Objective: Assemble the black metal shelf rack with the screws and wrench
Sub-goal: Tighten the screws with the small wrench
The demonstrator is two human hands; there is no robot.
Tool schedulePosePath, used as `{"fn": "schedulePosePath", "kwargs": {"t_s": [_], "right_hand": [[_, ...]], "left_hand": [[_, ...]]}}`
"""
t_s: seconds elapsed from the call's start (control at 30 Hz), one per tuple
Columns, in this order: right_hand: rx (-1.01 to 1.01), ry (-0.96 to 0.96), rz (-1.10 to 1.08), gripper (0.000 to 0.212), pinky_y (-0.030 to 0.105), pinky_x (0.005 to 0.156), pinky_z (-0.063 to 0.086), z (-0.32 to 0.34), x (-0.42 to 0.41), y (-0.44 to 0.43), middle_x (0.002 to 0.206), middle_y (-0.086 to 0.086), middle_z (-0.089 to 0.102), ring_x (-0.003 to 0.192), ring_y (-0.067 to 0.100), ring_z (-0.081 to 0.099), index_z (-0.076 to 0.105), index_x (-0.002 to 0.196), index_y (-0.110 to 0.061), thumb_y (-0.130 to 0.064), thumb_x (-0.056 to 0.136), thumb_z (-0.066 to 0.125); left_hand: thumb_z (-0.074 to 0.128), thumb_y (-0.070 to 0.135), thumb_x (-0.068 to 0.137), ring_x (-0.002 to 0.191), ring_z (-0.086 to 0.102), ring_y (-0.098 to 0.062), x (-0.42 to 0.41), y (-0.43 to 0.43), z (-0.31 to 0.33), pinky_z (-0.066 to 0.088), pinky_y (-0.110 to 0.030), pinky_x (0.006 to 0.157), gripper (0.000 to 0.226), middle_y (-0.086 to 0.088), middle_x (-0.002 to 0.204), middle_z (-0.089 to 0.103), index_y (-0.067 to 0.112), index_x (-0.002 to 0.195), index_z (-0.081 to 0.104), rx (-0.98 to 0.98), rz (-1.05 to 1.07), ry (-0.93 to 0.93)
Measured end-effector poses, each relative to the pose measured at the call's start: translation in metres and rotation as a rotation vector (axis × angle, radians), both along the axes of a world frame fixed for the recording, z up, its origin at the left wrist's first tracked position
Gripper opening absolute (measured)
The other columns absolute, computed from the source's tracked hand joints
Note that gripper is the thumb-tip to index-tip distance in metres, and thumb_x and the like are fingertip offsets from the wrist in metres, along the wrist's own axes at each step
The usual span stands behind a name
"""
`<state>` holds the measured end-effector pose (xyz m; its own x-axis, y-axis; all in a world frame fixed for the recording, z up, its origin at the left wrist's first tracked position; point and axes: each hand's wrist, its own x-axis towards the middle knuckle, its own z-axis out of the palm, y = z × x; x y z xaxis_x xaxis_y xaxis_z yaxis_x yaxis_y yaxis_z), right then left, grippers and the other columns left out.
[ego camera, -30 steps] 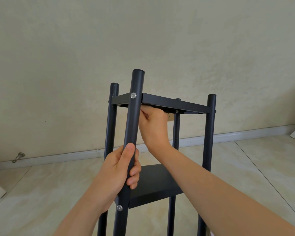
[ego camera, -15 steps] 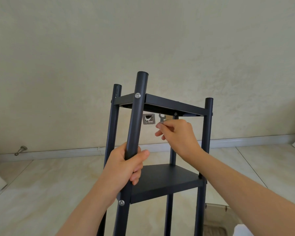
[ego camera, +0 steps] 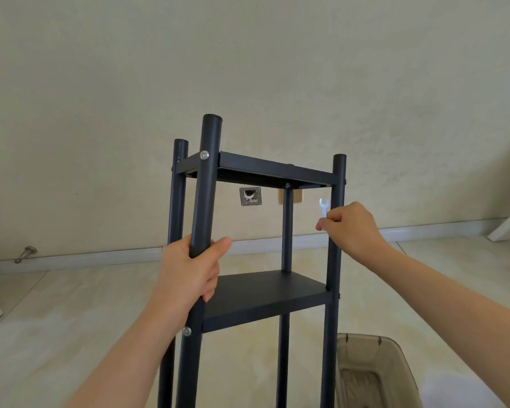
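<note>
Left hand steadies the rack while the right holds the wrench by the right front post

The left hand (ego camera: 189,278) has its fingers (ego camera: 211,290) wrapped fully around the near front post of the tall black metal shelf rack with round tube posts (ego camera: 206,184), probably to keep the frame from twisting while a screw is worked; the right hand (ego camera: 354,228) pinches the small flat silver open-ended wrench (ego camera: 323,208) upright between fingertips, its open end uppermost, just beside the right front post and a little below the top shelf's corner screw, so that corner looks like the next joint to tighten. The rack stands on the pale tiled floor (ego camera: 71,304) near the cream wall; its feet are cut off by the frame edge, the far-side screws are too small to judge, and the contents of the translucent brown plastic bin (ego camera: 374,375) at lower right are blurred
</note>
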<state>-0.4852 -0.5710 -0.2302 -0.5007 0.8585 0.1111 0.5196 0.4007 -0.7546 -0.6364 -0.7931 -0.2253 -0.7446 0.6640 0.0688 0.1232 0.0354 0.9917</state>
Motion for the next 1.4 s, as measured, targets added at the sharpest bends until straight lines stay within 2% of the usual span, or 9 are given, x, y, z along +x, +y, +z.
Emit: {"fn": "schedulePosePath", "kwargs": {"t_s": [0.13,0.27,0.37,0.47,0.6,0.87,0.97,1.17,1.4], "right_hand": [[-0.183,0.022,0.008,0.02,0.022,0.055,0.033,-0.003,0.015,0.009,0.071,0.009,0.045,0.075,0.019,0.039,0.071,0.076,0.004,-0.01,0.088,0.063],[-0.353,0.171,0.02,0.014,0.037,0.09,0.049,0.002,0.021,0.01,0.102,0.007,0.063,0.102,0.023,0.055,0.074,0.083,-0.006,-0.013,0.09,0.064],[-0.472,0.269,0.052,0.014,0.04,0.087,0.051,0.005,0.023,0.008,0.108,0.011,0.06,0.106,0.028,0.056,0.073,0.084,-0.004,-0.011,0.092,0.064],[-0.54,0.311,0.083,0.016,0.036,0.074,0.052,0.007,0.023,0.005,0.103,0.015,0.06,0.097,0.026,0.057,0.07,0.083,-0.005,-0.011,0.095,0.062],[-0.511,0.291,0.153,0.019,0.036,0.081,0.054,0.008,0.022,0.003,0.098,0.013,0.064,0.097,0.025,0.059,0.07,0.08,-0.003,-0.01,0.095,0.06],[-0.391,0.234,0.303,0.019,0.022,0.073,0.054,0.009,0.009,-0.016,0.106,0.008,0.058,0.099,0.02,0.063,0.079,0.076,-0.012,-0.015,0.09,0.067],[-0.306,0.198,0.313,0.021,0.031,0.082,0.057,0.007,0.0,-0.025,0.105,0.008,0.056,0.098,0.021,0.062,0.08,0.072,-0.018,-0.015,0.089,0.068],[-0.242,0.203,0.313,0.024,0.037,0.087,0.057,0.014,-0.008,-0.039,0.1,0.009,0.054,0.097,0.022,0.06,0.079,0.067,-0.021,-0.016,0.088,0.07],[-0.11,0.187,0.349,0.02,0.045,0.097,0.05,0.029,-0.012,-0.055,0.1,0.001,0.057,0.099,0.018,0.06,0.08,0.07,-0.024,-0.016,0.086,0.071]], "left_hand": [[0.076,0.04,0.077,0.037,0.034,-0.015,-0.009,-0.009,0.003,0.038,-0.026,0.038,0.035,-0.002,0.049,0.037,0.014,0.075,0.052,-0.018,-0.098,-0.002],[0.073,0.042,0.079,0.041,0.044,-0.021,-0.013,-0.019,0.008,0.048,-0.029,0.046,0.035,-0.008,0.05,0.043,0.016,0.067,0.052,-0.084,-0.188,0.088],[0.068,0.04,0.088,0.045,0.058,-0.023,-0.017,-0.026,0.012,0.051,-0.023,0.054,0.037,-0.009,0.049,0.055,0.019,0.062,0.052,-0.193,-0.198,0.264],[0.063,0.034,0.094,0.051,0.065,-0.016,-0.021,-0.03,0.012,0.048,-0.028,0.064,0.025,-0.008,0.054,0.065,0.013,0.082,0.056,-0.271,-0.115,0.453],[0.064,0.032,0.094,0.055,0.066,-0.006,-0.034,-0.032,0.004,0.042,-0.025,0.056,0.02,-0.006,0.058,0.067,0.02,0.096,0.048,-0.362,0.102,0.636],[0.065,0.021,0.096,0.051,0.068,-0.012,-0.082,-0.045,-0.011,0.053,-0.036,0.059,0.021,-0.011,0.072,0.068,0.021,0.097,0.044,-0.487,0.204,0.463],[0.067,0.022,0.095,0.057,0.071,-0.014,-0.092,-0.055,-0.016,0.057,-0.043,0.071,0.022,-0.01,0.077,0.069,0.023,0.098,0.045,-0.528,0.172,0.407],[0.067,0.022,0.094,0.06,0.072,-0.013,-0.102,-0.062,-0.021,0.05,-0.029,0.06,0.023,-0.007,0.09,0.066,0.024,0.102,0.046,-0.51,0.185,0.362],[0.063,0.019,0.098,0.075,0.071,-0.023,-0.105,-0.062,-0.029,0.053,-0.035,0.067,0.025,-0.012,0.087,0.068,0.019,0.115,0.045,-0.469,0.283,0.305]]}}
